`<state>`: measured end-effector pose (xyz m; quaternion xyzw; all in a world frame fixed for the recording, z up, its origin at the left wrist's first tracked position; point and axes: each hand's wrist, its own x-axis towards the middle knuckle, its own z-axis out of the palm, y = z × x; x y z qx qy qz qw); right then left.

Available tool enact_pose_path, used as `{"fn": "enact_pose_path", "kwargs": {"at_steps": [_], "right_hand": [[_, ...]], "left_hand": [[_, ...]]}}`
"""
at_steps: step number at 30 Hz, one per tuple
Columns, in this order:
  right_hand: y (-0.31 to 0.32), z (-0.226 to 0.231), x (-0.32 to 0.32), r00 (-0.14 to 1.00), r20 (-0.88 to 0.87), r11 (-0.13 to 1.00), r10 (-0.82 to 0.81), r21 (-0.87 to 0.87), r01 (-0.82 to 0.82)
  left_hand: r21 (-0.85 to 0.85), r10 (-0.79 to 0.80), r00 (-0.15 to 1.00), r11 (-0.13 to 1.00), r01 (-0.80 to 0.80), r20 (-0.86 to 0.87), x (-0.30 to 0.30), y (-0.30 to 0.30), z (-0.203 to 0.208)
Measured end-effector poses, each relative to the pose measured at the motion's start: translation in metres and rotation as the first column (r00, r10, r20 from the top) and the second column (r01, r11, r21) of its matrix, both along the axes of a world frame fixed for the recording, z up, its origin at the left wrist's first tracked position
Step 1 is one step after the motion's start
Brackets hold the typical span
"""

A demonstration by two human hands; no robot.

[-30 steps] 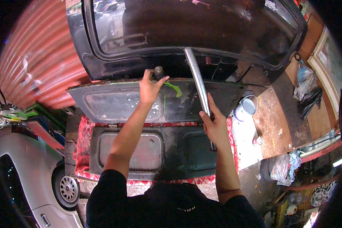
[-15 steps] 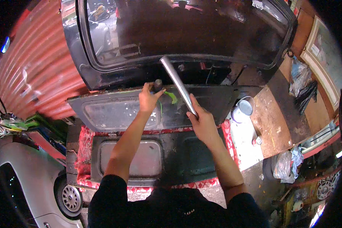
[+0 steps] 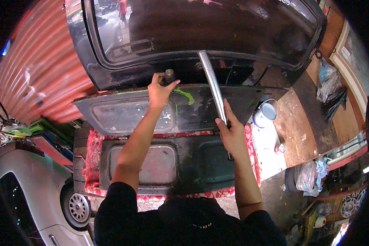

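Note:
My left hand [image 3: 160,92] grips a dark, round-ended metal cylinder [image 3: 169,75] between thumb and fingers, at the upper edge of a black car panel [image 3: 127,117]. Its lower part is hidden behind the hand and the panel edge. A long silver metal pipe [image 3: 212,80] is in my right hand [image 3: 233,135], slanting up and left across the panel. The pipe's far end reaches up to the lower rim of a large black car tailgate [image 3: 123,73]. A strip of bright green [image 3: 185,95] shows on the panel just right of my left hand.
A second recessed dark panel [image 3: 184,164] lies nearer me on red patterned cloth [image 3: 95,160]. At the right, a paint can [image 3: 265,114] stands on a wooden board [image 3: 295,127]. Plastic bags [image 3: 330,86] hang beyond it. A silver car [image 3: 33,180] stands at the lower left.
The pipe has swung to the right and stands steeper, with my right hand lower and further right. My left hand with the cylinder has risen slightly.

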<state>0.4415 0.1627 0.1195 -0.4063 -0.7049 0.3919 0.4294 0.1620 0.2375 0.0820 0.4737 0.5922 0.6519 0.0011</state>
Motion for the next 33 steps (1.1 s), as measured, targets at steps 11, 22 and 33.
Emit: {"fn": "enact_pose_path", "kwargs": {"at_steps": [11,22,33], "right_hand": [[0.000,0.011,-0.007,0.999,0.011,0.993,0.041,0.107,-0.042],[-0.002,0.024,-0.026,1.000,0.020,0.912,-0.014,0.410,0.004],[0.003,0.020,-0.026,1.000,0.019,0.909,-0.013,0.417,0.004]], "left_hand": [[-0.120,-0.077,0.997,0.990,0.075,-0.018,0.008,0.002,0.000],[-0.125,-0.045,0.992,0.992,0.031,-0.116,0.010,0.002,0.011],[-0.121,-0.045,0.992,0.992,0.030,-0.117,0.007,0.004,0.009]]}}
